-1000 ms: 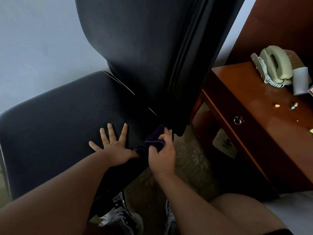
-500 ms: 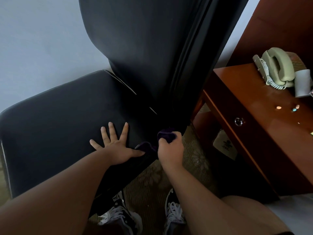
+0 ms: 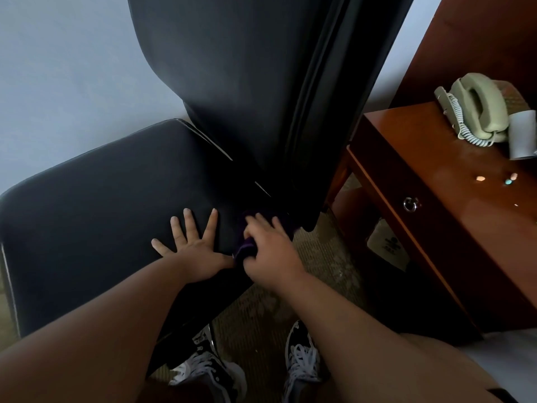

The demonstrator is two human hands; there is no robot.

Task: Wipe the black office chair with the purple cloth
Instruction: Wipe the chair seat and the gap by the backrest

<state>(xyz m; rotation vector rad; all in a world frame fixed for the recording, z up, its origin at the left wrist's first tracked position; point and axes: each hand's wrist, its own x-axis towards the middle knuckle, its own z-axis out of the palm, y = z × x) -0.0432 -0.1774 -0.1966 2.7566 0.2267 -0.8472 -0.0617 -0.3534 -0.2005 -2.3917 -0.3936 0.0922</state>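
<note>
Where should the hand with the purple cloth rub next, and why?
Probably slide the bunched purple cloth away along the crease where the black padded chair seat meets the black backrest. The right hand grips it at that crease's near end, and the left hand, pressed flat on the seat, blocks the way sideways.

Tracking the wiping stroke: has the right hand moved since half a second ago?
Yes. The right hand, gripping the cloth, has slid left along the seat, away from the desk and toward the left hand.
</note>
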